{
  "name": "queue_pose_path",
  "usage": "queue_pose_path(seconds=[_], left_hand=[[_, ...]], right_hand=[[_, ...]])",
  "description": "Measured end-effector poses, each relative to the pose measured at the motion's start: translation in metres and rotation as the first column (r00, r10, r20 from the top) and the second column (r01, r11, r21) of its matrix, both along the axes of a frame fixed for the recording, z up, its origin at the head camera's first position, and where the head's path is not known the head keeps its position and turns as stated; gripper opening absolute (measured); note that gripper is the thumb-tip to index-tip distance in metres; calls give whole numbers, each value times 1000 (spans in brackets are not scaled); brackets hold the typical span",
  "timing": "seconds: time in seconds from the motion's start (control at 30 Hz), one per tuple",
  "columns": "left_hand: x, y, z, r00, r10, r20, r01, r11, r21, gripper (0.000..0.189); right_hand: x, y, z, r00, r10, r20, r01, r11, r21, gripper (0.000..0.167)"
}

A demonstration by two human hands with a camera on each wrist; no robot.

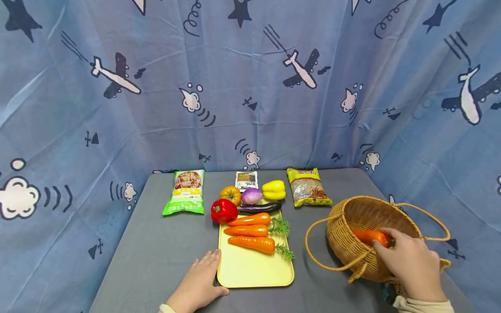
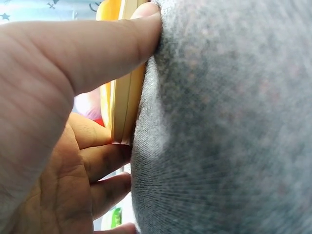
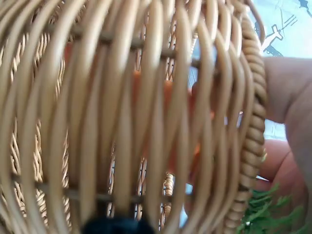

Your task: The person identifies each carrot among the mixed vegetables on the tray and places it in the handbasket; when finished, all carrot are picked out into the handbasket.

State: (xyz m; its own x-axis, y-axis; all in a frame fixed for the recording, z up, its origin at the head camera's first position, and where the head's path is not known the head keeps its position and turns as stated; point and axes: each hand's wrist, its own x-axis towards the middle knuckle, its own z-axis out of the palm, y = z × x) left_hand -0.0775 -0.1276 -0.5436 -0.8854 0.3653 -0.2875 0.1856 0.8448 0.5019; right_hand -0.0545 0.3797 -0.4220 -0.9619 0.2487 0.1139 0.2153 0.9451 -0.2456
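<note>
My right hand [image 1: 415, 263] reaches over the rim of a wicker basket [image 1: 340, 237] and grips an orange carrot [image 1: 368, 236] near its leafy end. Most of that carrot lies inside the basket; its green leaves [image 3: 265, 209] poke out by my fingers in the right wrist view. My left hand [image 1: 197, 282] lies on the table with its fingers spread, touching the left edge of a yellow tray [image 1: 256, 274]. In the left wrist view, the tray's side [image 2: 127, 105] stands between thumb and fingers. Three carrots [image 1: 250, 244] lie across the tray, tops to the right.
Behind the carrots are a dark eggplant [image 1: 258, 208], a red pepper [image 1: 224, 211], a small pumpkin [image 1: 230, 195], a purple onion-like vegetable [image 1: 252, 196] and a yellow pepper [image 1: 273, 190]. A green-white bag [image 1: 184, 193], a white packet [image 1: 246, 180] and a yellow bag [image 1: 309, 187] lie farther back.
</note>
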Motion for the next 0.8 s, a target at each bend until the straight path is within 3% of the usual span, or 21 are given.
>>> queue_pose_path(seconds=[0.2, 0.27, 0.37, 0.43, 0.57, 0.7, 0.8], left_hand=[[1, 0, 3, 1000, -9, -18, 10, 1000, 8, 109], [1, 0, 3, 1000, -10, -19, 11, 1000, 6, 109], [1, -1, 2, 1000, -14, -21, 14, 1000, 5, 108], [1, -1, 2, 1000, -15, -24, 15, 1000, 7, 108], [1, -1, 2, 999, -12, -32, 13, 1000, 10, 108], [1, -1, 1, 999, -8, -31, 9, 1000, 11, 108], [0, -1, 1, 1000, -8, -31, 8, 1000, 14, 108]], right_hand=[[0, 1, -1, 999, -9, 45, 11, 999, -37, 41], [1, -1, -1, 1000, -4, 7, 4, 1000, -20, 37], [7, -8, -5, 985, 2, -171, -2, 1000, -2, 28], [10, -13, -7, 946, 7, -325, -8, 1000, -2, 20], [14, -25, -10, 831, 69, -552, -98, 995, -22, 11], [17, -38, -10, 743, 177, -646, -220, 975, 14, 9], [19, -47, -10, 710, 235, -664, -285, 958, 35, 12]])
